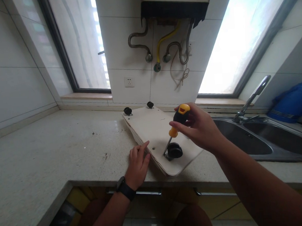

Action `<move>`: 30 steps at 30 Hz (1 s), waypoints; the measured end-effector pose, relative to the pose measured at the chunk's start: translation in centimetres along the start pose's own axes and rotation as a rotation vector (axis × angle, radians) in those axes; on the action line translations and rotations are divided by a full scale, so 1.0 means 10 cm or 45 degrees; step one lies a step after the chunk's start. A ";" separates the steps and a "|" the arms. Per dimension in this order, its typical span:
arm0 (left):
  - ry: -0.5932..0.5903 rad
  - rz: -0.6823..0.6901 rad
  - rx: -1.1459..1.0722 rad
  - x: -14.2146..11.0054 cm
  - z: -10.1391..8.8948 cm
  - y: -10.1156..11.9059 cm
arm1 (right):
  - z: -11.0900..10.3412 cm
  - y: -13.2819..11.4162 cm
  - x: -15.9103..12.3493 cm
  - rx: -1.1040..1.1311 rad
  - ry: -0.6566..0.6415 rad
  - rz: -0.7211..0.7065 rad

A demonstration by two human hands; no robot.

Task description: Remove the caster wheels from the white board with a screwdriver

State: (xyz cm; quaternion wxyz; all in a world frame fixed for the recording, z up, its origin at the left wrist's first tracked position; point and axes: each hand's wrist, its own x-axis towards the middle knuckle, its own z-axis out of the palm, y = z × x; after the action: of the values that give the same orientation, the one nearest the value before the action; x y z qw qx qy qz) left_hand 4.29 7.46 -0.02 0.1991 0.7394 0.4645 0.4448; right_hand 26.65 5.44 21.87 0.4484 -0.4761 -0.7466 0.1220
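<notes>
My right hand (199, 127) is closed around the yellow-and-black handle of a screwdriver (181, 114). Its metal shaft slants down to the mounting plate of a black caster (175, 150) at the near end of a white board (146, 125). Beside the board's left edge lies my left hand (138, 163), fingers extended, the index fingertip touching the board. Two more black casters, one at the far left corner (127, 110) and another at the far edge (150, 105), stand up from the board. My right hand and forearm hide part of its right side.
The board lies on a speckled countertop (73, 148) with dark crumbs to its left. At right is a double steel sink (244, 139) with a faucet (252, 96) and a blue item (290, 101). Hoses (159, 44) hang from a heater on the wall. Drawer handles (148, 193) run below the counter edge.
</notes>
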 end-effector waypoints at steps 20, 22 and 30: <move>0.014 0.010 -0.003 -0.01 -0.01 0.00 | -0.02 0.02 0.07 0.003 -0.060 -0.009; 0.014 0.020 -0.003 -0.01 -0.01 0.00 | -0.02 -0.01 0.09 -0.011 -0.100 0.001; -0.005 0.007 -0.011 -0.01 0.00 -0.01 | -0.05 -0.14 0.18 -0.113 -0.246 -0.064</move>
State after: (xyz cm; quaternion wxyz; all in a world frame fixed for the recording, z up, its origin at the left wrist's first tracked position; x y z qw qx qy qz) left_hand 4.23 7.43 -0.08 0.2020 0.7407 0.4601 0.4458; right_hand 25.97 6.05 24.00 0.3559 -0.4625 -0.8027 0.1229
